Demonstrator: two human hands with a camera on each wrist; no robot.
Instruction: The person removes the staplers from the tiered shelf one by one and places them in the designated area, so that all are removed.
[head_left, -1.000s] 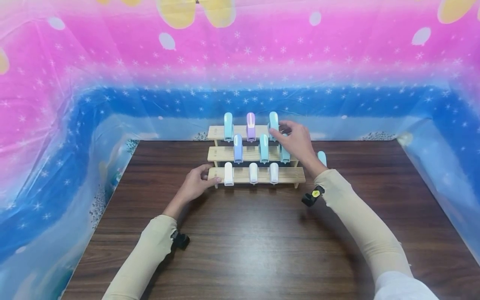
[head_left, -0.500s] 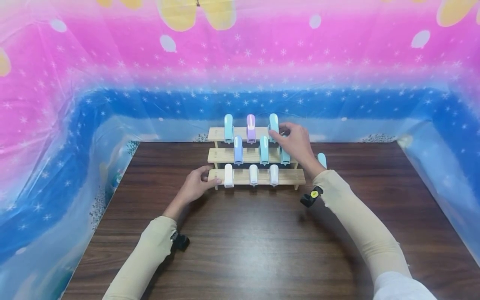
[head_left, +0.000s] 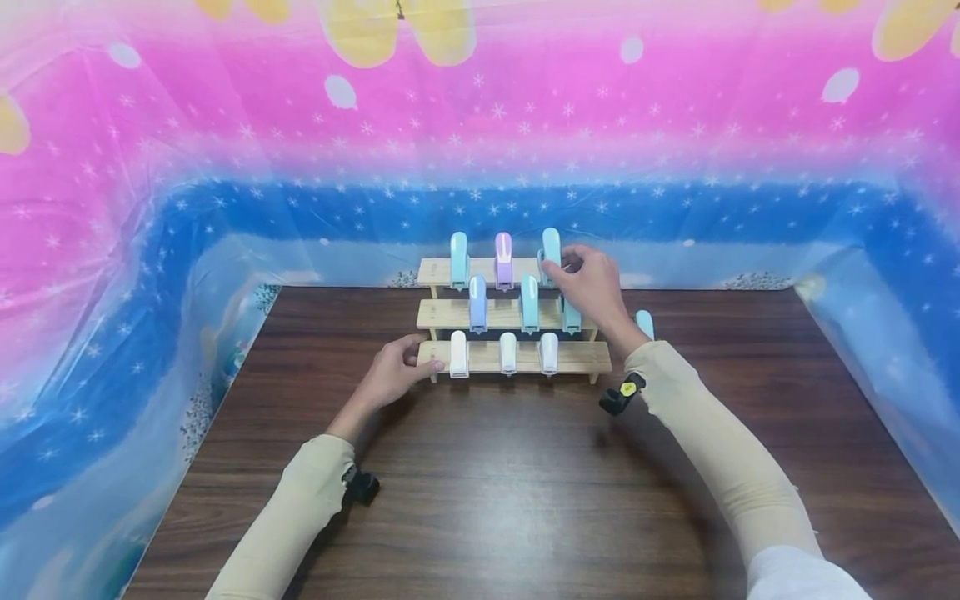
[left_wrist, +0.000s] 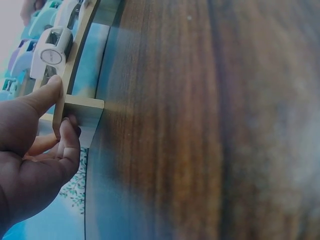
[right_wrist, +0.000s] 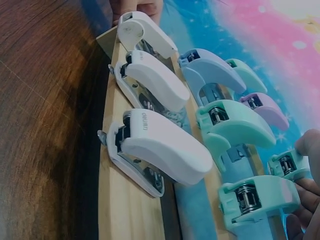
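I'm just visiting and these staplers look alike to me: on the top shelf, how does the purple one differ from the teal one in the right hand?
Colour: the purple stapler is light violet; the teal stapler is blue-green.
Contact: the right hand pinches the teal stapler, while no hand touches the purple stapler.
Place: the purple stapler sits mid-shelf, the teal stapler at the right end.
Both have long, rounded handles.

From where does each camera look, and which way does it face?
Head: on the head, facing forward and down at the wooden rack; left hand, right hand, sleeves show.
Left wrist: on that wrist, facing the rack's left end; mainly left hand shows.
Right wrist: likewise, facing along the rack; both hands show partly.
Both wrist views share white staplers.
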